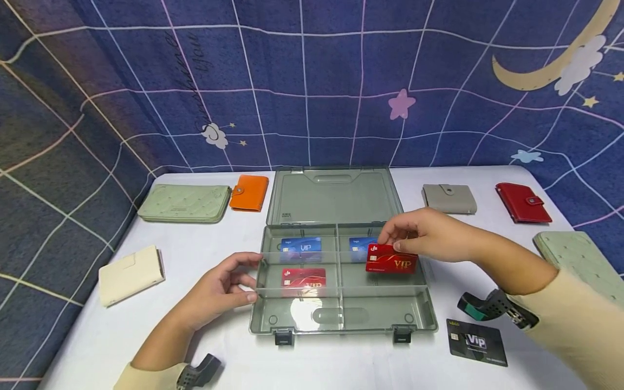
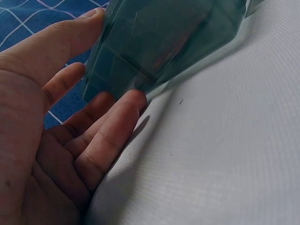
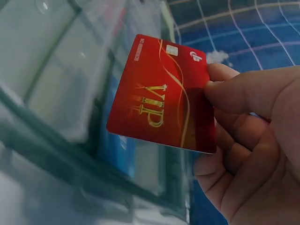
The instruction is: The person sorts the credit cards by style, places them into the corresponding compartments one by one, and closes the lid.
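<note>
A glossy red plastic card with gold "VIP" lettering is pinched by the right hand along its upper long edge, thumb on the printed face; it tilts above the right column of the translucent grey-green plastic case, partly in front of a flat blue plastic card lying inside that column. The left hand has relaxed fingers touching the case's left side. To the right of the case's front corner, a black plastic "Vip" card lies flat on the white-covered desk.

The red card should be very light and stiff with a little spring, hardly fragile, though its smooth face may slip or pivot under a loose pinch. Holding it near the middle of a long edge, thumb opposing fingers, should keep it level without bending.
</note>
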